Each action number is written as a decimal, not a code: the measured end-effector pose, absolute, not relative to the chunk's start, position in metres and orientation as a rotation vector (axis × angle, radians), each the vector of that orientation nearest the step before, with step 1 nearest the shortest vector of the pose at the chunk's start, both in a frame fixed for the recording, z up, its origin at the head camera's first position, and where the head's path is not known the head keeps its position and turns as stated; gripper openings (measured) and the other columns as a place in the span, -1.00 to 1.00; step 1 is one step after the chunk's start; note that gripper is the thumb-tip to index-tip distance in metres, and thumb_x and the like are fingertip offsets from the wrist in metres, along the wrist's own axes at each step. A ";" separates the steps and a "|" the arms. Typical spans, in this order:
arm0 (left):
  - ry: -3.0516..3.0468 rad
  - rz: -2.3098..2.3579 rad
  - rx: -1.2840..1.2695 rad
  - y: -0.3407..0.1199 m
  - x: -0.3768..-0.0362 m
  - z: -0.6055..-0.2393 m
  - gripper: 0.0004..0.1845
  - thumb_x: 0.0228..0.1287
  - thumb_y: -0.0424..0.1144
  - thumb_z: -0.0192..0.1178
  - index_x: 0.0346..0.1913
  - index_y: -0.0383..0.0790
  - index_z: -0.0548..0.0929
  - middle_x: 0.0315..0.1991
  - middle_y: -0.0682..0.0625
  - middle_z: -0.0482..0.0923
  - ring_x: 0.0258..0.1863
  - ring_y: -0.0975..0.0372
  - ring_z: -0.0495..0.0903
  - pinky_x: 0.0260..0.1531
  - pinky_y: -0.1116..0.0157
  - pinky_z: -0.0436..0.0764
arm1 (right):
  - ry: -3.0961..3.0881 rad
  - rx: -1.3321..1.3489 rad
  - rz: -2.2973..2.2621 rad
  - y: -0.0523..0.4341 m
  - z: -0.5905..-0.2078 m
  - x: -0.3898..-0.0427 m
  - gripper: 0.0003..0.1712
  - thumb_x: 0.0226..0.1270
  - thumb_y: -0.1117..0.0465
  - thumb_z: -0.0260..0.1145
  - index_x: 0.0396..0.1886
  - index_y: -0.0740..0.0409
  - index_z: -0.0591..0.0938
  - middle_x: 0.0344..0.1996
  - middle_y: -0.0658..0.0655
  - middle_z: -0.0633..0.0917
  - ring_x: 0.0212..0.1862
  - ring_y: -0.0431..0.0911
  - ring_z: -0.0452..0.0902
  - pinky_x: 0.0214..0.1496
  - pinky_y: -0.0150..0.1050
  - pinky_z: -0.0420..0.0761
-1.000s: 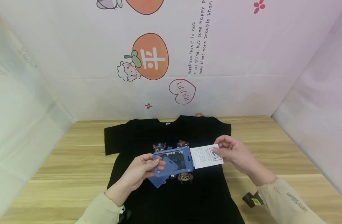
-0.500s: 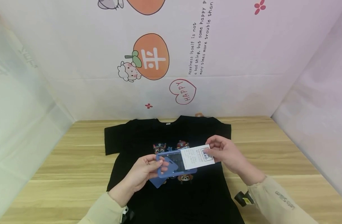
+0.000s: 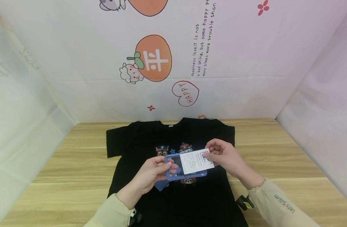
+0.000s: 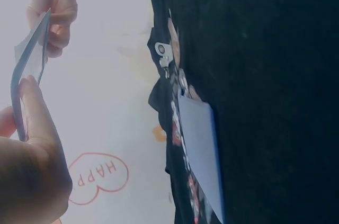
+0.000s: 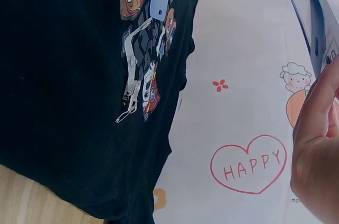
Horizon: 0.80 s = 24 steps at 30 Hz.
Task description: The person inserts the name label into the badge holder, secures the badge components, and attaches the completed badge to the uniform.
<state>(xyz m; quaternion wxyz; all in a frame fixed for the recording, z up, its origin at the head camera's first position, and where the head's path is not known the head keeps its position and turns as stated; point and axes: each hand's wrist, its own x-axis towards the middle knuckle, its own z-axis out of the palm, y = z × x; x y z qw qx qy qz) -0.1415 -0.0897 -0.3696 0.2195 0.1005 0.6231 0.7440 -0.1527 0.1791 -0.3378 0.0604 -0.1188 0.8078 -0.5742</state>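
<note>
White card (image 3: 197, 161) now deeper in blue card holder (image 3: 185, 167), right hand (image 3: 224, 156) grip pinching card, left hand (image 3: 150, 173) grip clamped on holder, above black T-shirt (image 3: 139, 138)

The head view is evenly and softly lit, bright without harsh glare; the pale printed backdrop walls (image 3: 247, 63) look washed and slightly hazy, tinted greenish at the left edge and pinkish at the right. Shadows on the light wooden tabletop (image 3: 275, 164) are faint and diffuse. Straight lines bow a little toward the corners, a wide-lens distortion. The flat black cotton T-shirt (image 3: 207, 201) swallows detail in its dark cloth. Both wrist views are dimmer in contrast, milky and soft: the left hand (image 4: 29, 166) and the right hand (image 5: 318, 155) loom close and out of focus.
</note>
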 end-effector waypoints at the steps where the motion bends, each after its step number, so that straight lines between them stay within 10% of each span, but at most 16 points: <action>1: 1.718 2.060 0.281 -0.088 -0.141 -0.369 -0.68 0.33 -0.26 0.16 -0.03 -0.49 0.50 -0.20 -0.09 0.71 -0.26 0.31 0.70 -0.15 0.30 0.66 | 2.452 -0.361 -1.733 0.179 -0.338 -0.152 -0.72 0.26 0.32 0.29 -0.12 0.39 0.47 -0.33 0.25 0.62 -0.36 -0.10 0.61 -0.34 -0.27 0.69; 24: 1.706 2.079 0.202 -0.079 -0.140 -0.372 -0.79 0.34 -0.30 0.14 -0.08 -0.40 0.54 -0.19 -0.09 0.71 -0.28 0.31 0.70 -0.13 0.27 0.66 | 2.763 -0.374 -1.499 0.170 -0.337 -0.149 -0.83 0.19 0.31 0.36 -0.24 0.24 0.56 -0.42 0.13 0.63 -0.43 -0.11 0.55 -0.36 -0.39 0.60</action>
